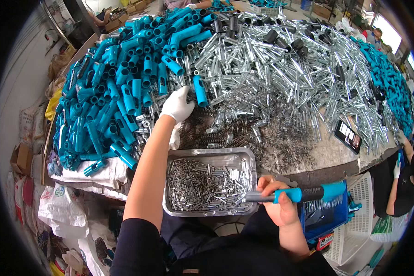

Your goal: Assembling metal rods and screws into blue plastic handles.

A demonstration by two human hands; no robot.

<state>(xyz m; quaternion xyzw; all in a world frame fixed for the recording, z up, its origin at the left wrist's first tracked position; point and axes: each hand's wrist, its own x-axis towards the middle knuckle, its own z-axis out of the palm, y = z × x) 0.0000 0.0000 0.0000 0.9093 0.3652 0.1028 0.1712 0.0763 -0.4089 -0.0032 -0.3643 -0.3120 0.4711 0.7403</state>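
My left hand (177, 106), in a white glove, reaches to the edge of the parts heap with its fingers curled. What they hold, if anything, is hidden. A short teal tube (199, 91) lies just right of it, and dark coil springs (200, 131) lie below. My bare right hand (280, 208) is wrapped round a teal-and-black cylindrical tool (288, 195), held level with its grey end pointing left. That end hangs over the right rim of a metal tray (210, 213) of small metal pins (202, 184).
Teal tubes (124, 76) pile up on the left, silvery metal rods (267, 60) across the middle and right. A phone (347, 136) lies near the table's right front edge. Below are a blue bin (324, 221) and a white crate (356, 216). A co-worker's gloved hand (397, 170) is at far right.
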